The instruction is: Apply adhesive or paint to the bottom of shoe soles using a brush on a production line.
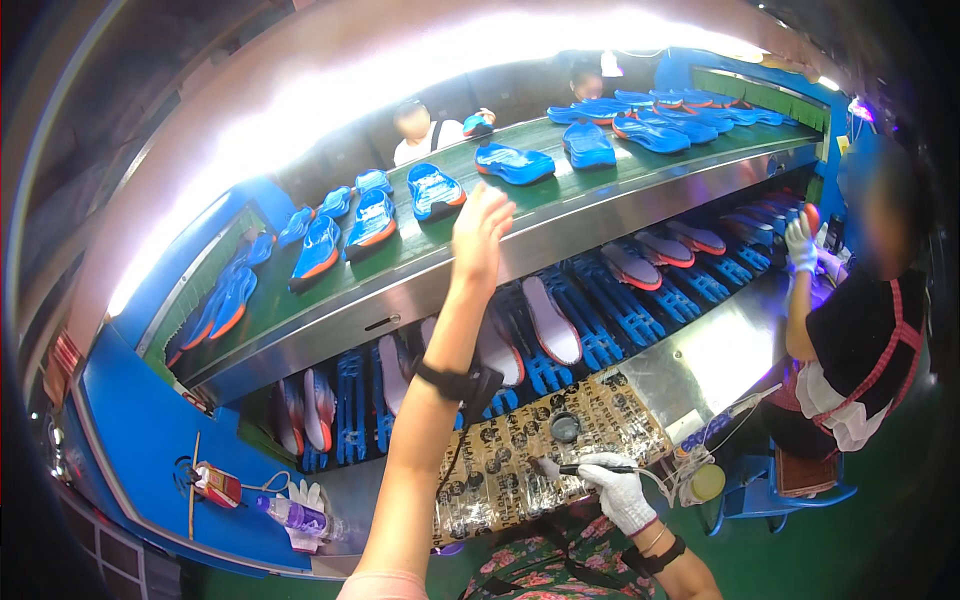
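Observation:
My bare left hand is raised at the front edge of the upper green conveyor belt. Its fingers are stretched out, and nothing shows in them. Just beyond the fingertips lies a blue shoe sole with an orange edge; whether they touch it I cannot tell. Another blue sole sits to the left of the hand. My right hand, in a white glove, is closed round a dark-handled brush, its bristles over the taped brown work surface. A small dark round dish stands just beyond the brush.
On a lower level, shoe uppers with pale bottoms stand among blue racks. A purple-labelled bottle lies on a white glove at the left. To the right sits a co-worker beside a blue stool. More people are behind the belt.

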